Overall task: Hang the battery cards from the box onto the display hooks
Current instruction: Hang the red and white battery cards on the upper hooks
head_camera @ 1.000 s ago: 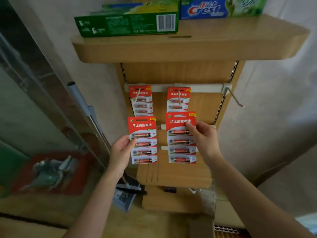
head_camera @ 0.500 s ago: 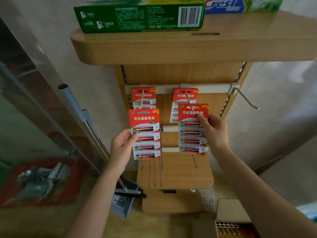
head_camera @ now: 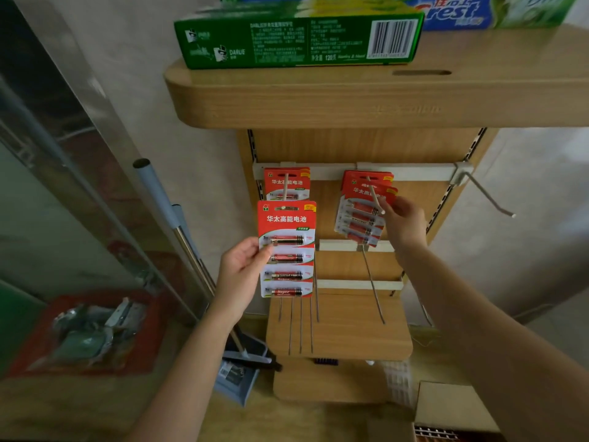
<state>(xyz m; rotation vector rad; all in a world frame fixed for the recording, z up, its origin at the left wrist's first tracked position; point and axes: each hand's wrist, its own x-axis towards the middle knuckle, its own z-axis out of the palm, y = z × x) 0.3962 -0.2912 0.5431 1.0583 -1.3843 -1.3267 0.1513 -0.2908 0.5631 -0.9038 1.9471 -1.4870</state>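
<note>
My left hand pinches the left edge of a red battery card, held upright just below the left display hook, which carries other cards. My right hand grips the right edge of a second battery card. That card is tilted and threaded over the middle hook, in front of cards hanging there; the hook's white tip shows in front of it. The cardboard box sits on the floor at the bottom right.
An empty hook juts out at the rail's right end. Several bare wire hooks point down over the lower wooden shelf. The top shelf holds toothpaste boxes. A broom handle and dustpan lean at left.
My right hand has lifted its card up and onto the middle hook, where it now tilts. My left hand has raised its card slightly toward the left hook. The view has moved closer.
</note>
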